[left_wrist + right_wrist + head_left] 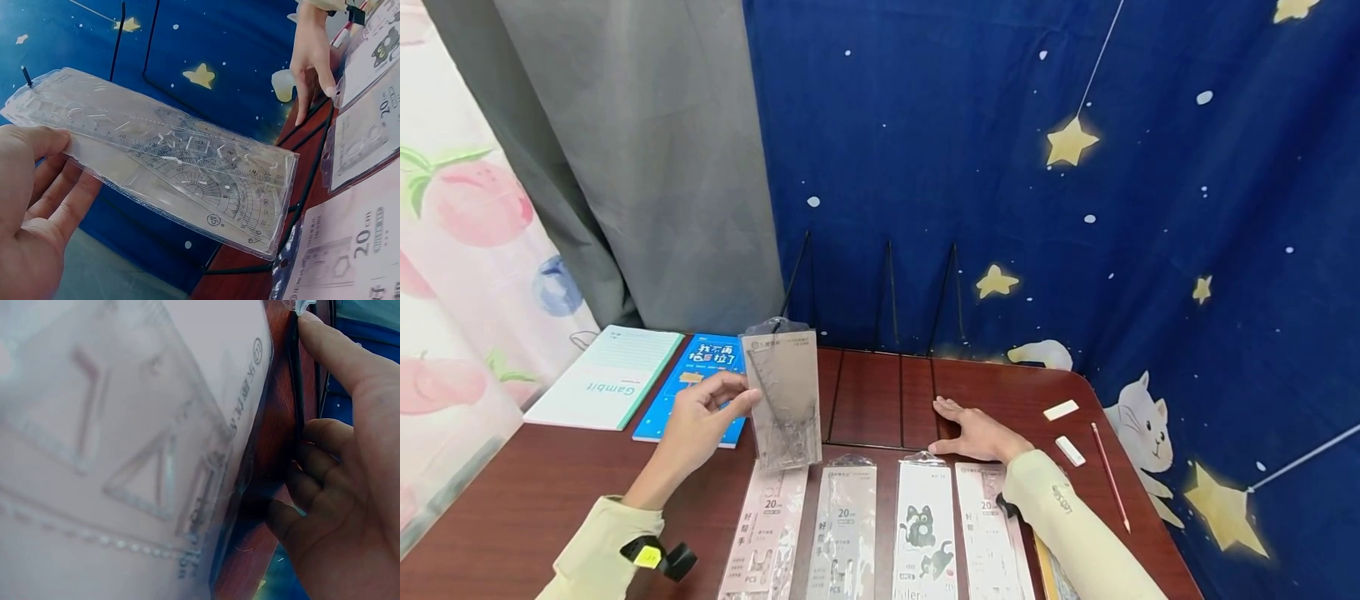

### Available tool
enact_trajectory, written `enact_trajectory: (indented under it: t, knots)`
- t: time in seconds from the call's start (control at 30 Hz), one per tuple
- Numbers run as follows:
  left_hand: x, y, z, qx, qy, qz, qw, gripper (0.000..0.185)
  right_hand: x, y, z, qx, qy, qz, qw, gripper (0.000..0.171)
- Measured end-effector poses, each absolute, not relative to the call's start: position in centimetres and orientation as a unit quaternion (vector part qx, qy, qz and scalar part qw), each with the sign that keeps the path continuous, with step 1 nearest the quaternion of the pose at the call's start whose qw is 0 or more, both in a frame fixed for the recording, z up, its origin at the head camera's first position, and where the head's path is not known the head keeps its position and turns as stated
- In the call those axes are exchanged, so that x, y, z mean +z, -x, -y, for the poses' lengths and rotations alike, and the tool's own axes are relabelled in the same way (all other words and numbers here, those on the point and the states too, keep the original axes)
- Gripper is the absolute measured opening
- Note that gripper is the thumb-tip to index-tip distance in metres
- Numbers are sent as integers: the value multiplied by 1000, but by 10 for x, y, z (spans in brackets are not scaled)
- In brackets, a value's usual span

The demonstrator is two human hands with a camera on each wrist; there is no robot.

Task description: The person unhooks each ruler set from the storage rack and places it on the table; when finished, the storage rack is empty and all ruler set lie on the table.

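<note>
My left hand (703, 412) pinches the left edge of a clear packet with a ruler set (786, 400). Thumb and fingers lie on either side of it in the left wrist view, where a ruler and a protractor triangle show through the plastic. The packet's top hole is on one hook of a black wire rack (901, 400). My right hand (977, 432) rests with extended fingers by the rack's base. Before the rack lie a pink ruler packet (767, 533), a grey one (844, 525), a white cat-print one (923, 529) and another pink one (988, 517).
A white-green notebook (606, 375) and a blue book (673, 400) lie at the left. Two white erasers (1061, 410) and a pencil (1111, 479) lie at the right. Behind the table hangs a blue star curtain (917, 150).
</note>
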State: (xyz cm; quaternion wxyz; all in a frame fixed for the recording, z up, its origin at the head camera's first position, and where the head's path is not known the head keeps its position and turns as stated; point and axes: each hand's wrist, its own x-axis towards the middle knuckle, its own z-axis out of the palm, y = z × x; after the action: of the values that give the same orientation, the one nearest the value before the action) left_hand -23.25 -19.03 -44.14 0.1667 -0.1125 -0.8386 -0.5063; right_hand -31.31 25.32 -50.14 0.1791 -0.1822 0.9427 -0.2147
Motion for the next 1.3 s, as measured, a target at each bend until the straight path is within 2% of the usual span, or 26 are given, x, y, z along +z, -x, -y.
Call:
enact_trajectory:
  t: [0.27, 0.4, 0.8, 1.07, 1.3]
  knots:
    - [-435, 215, 190, -517, 125, 831, 159, 9, -503, 315, -255, -209, 183, -944, 178, 95]
    - [-431, 205, 193, -528, 130, 828, 134, 9, -503, 314, -255, -211, 184, -943, 177, 95]
    - [-442, 180, 244, -582, 103, 806, -24, 23, -499, 314, -257, -211, 185, -943, 178, 95]
    - [-477, 170, 300, -600, 92, 774, -177, 30, -499, 314, -257, -211, 187, -942, 183, 97]
    - [-508, 165, 336, -627, 69, 735, -249, 31, -500, 315, -254, -208, 195, -941, 182, 96]
